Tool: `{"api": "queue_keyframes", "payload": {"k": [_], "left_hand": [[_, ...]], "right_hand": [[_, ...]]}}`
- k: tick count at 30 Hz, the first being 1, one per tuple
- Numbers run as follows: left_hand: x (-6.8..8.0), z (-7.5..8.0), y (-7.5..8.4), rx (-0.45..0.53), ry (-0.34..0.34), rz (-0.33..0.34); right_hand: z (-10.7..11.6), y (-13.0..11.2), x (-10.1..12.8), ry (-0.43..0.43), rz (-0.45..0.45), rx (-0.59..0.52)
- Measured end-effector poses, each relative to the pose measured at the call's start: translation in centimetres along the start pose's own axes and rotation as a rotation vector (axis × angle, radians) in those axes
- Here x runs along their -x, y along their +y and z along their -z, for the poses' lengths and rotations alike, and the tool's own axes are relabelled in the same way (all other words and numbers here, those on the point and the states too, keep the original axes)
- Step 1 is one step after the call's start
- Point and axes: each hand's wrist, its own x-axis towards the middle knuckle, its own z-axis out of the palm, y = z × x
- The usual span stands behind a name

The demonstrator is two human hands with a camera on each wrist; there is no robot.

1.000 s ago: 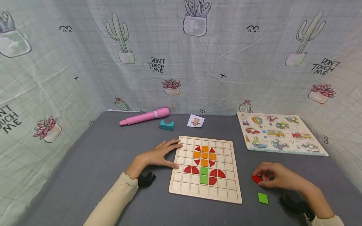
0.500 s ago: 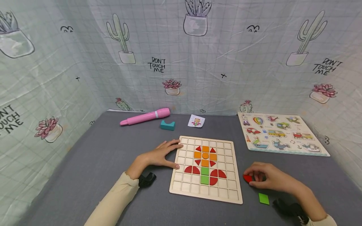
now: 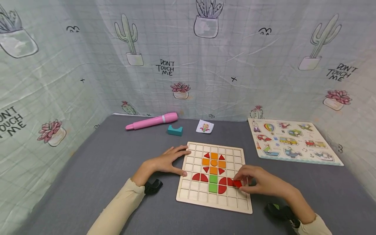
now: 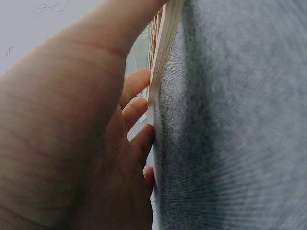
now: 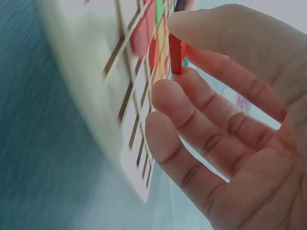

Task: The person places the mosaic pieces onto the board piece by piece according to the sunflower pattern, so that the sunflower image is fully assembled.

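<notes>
A wooden grid board (image 3: 191, 195) lies on the grey table, with red, orange and green pieces set in its cells in a flower-like pattern. My left hand (image 3: 165, 163) rests at the board's left edge, fingers spread, thumb and fingertips touching the rim. Over the right part of the board, my right hand (image 3: 259, 181) pinches a red piece (image 3: 237, 183) between thumb and fingers. In the right wrist view that red piece (image 5: 176, 55) is seen edge-on, its full shape hidden. A green tile (image 3: 276, 206) lies on the table, mostly covered by the right wrist's black strap.
Behind the board are a pink pen-like stick (image 3: 152, 121), a teal arched block (image 3: 175, 131) and a small card (image 3: 204, 126) printed with a similar pattern. A picture puzzle board (image 3: 293, 142) lies at the back right. A patterned cloth hangs behind the table.
My right hand has carried the red piece leftward from the table to above the board's right side. The left hand has stayed at the board's edge.
</notes>
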Motion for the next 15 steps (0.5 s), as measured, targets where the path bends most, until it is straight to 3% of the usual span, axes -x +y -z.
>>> {"api": "queue_keyframes", "payload": {"k": [9,15], "left_hand": [[-0.2,-0.1,0.0,0.003,0.001,-0.002],[-0.2,-0.2,-0.1,0.004,0.001,0.002]], "right_hand": [[-1.8,-1.0,-2.8,-0.055,-0.018,-0.005],[-3.0,-1.9,-4.5,-0.091,-0.102,0.03]]}}
